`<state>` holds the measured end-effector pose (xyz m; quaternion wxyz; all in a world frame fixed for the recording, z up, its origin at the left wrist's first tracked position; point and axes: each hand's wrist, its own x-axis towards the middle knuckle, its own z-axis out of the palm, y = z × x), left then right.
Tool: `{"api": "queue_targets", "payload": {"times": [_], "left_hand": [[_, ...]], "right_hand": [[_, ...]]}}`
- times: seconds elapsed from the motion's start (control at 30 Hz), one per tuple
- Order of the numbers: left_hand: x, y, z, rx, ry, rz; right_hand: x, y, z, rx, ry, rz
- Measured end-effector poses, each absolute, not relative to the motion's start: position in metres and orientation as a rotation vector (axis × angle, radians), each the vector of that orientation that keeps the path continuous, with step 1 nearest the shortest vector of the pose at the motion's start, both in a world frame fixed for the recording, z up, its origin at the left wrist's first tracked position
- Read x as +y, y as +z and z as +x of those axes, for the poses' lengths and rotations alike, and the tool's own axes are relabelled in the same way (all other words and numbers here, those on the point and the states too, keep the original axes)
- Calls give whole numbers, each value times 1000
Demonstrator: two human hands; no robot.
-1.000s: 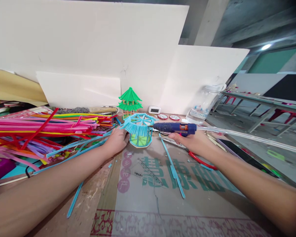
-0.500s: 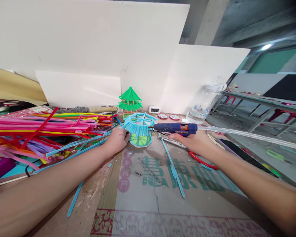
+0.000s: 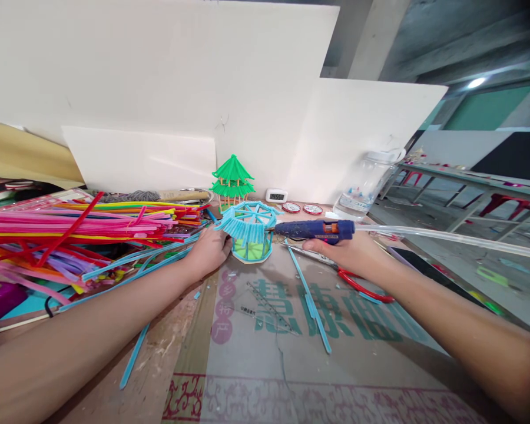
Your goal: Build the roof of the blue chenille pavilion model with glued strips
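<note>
My left hand (image 3: 209, 251) is closed on the left side of a small light-blue pavilion model (image 3: 244, 231), whose base is pale green. Blue strips cover the front left of its roof, while bare spokes show elsewhere. Its fingertips are partly hidden behind the model. In my right hand (image 3: 351, 253) is a dark-blue hot glue gun (image 3: 307, 230), its nozzle at the right edge of the roof. Whether the nozzle touches the roof I cannot tell. A clear glue stick (image 3: 428, 233) runs out of its back. Under that hand lie scissors with red handles (image 3: 362, 287).
Bundles of coloured pipe cleaners (image 3: 83, 227) fill the left side. A green pagoda model (image 3: 233, 179), a small digital timer (image 3: 277, 195) and a water bottle (image 3: 364, 182) stand behind. Loose blue strips (image 3: 311, 303) and a clear set square (image 3: 269, 309) lie in front.
Hardly anything differs. The glue gun stays at the roof's right edge, and the glue stick behind it has dipped or shifted slightly. My left hand keeps its hold.
</note>
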<state>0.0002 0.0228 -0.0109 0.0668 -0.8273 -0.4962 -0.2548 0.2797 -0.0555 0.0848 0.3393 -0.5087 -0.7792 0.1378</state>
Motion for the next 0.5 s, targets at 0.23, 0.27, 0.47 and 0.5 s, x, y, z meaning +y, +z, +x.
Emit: {"api": "queue_targets", "payload": {"times": [0.23,0.27,0.47,0.5], "left_hand": [[23,-11,0,-1509,-756,-2496],[23,-11,0,-1506,-760,-2498],[24,-11,0,-1499,-755,-2496],[24,-11,0,-1497,-748,-2496]], "right_hand": [[-53,86,282,-2104,321,-1373],[-53,86,283,-2106,333,-1370],[-53,86,281,-2144,323,-1381],[-52,86,281,-2162,315,-1363]]}}
